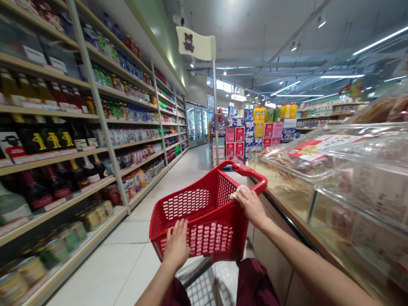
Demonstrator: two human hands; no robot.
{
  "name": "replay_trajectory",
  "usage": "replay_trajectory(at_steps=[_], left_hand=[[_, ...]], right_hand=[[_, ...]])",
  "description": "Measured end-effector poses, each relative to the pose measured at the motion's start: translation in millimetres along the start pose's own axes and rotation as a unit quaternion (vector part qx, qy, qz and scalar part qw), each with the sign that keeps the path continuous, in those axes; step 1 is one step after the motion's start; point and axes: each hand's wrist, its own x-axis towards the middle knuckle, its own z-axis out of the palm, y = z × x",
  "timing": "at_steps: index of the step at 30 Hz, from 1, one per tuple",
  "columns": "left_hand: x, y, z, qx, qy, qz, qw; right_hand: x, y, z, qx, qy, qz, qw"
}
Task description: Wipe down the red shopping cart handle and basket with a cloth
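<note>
Red shopping cart (pixel 219 217) center near, perforated basket, its floor hidden by the near wall. Right grip (pixel 251 207) clamped on white cloth (pixel 243 189), against right rim by the handle. Left grip (pixel 177 242) fingers over near-left rim; can't tell if clamped. Cream flag (pixel 204 44) on pole: brown bear. Left shelves: dark bottles (pixel 52 140), yellow-figure labels; cans (pixel 57 248) low near. Right tabletop (pixel 268 171): clear lidded tray (pixel 283 163) of brownish food, red-white label (pixel 318 145), print unreadable. Far: stacked cartons (pixel 239 136), text too small.
</note>
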Motion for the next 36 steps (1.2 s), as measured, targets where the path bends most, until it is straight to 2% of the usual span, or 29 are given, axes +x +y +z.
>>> replay_trajectory(at_steps=[2, 4, 5, 8, 10, 14, 16, 19, 22, 26, 30, 33, 36], left_hand=[[-0.7, -1.1, -1.2, -0.002, -0.007, 0.003, 1.000], [-1.5, -1.9, -3.0, -0.005, -0.009, 0.005, 1.000], [-1.9, -1.9, -3.9, -0.006, -0.009, 0.005, 1.000], [-2.7, 0.3, -5.6, -0.006, -0.012, 0.001, 1.000], [-3.3, 2.7, -6.4, -0.006, -0.016, -0.003, 1.000], [-4.0, 4.1, -9.8, -0.016, -0.028, -0.002, 0.999], [-3.5, 1.5, -12.6, -0.026, -0.038, 0.006, 0.999], [-2.2, -6.8, -16.3, -0.040, -0.040, -0.005, 0.998], [-3.2, -17.6, -16.9, -0.034, -0.036, -0.060, 0.997], [-11.0, -26.0, -14.5, -0.017, -0.030, -0.074, 0.997], [-18.8, -17.4, -11.4, -0.006, -0.020, -0.056, 0.998], [-19.7, -2.1, -8.8, -0.005, -0.025, -0.058, 0.998], [-16.9, 15.6, -8.1, -0.033, -0.047, -0.042, 0.997]], right_hand=[[-2.5, -20.0, 5.2, 0.033, -0.017, -0.068, 0.997], [-2.3, -22.3, 5.3, 0.042, -0.024, -0.091, 0.995], [-1.0, -17.2, 3.7, 0.037, -0.022, -0.079, 0.996], [4.1, 1.8, -1.4, 0.005, 0.007, 0.013, 1.000], [5.1, -0.2, -0.2, -0.001, 0.024, 0.042, 0.999], [0.2, -33.5, 8.9, 0.033, 0.015, -0.047, 0.998], [-1.5, -38.1, 9.1, 0.039, 0.003, -0.073, 0.997], [-2.7, -16.9, 4.1, 0.013, 0.013, -0.017, 1.000], [-5.5, 8.1, 5.2, -0.007, 0.049, 0.047, 0.998], [-5.9, 17.5, 18.6, 0.010, 0.073, 0.056, 0.996], [9.1, 19.9, 21.6, 0.074, 0.037, 0.061, 0.995], [21.0, 0.0, 17.8, 0.120, 0.008, 0.024, 0.993], [21.5, -48.8, 18.3, 0.151, -0.022, -0.056, 0.987]])
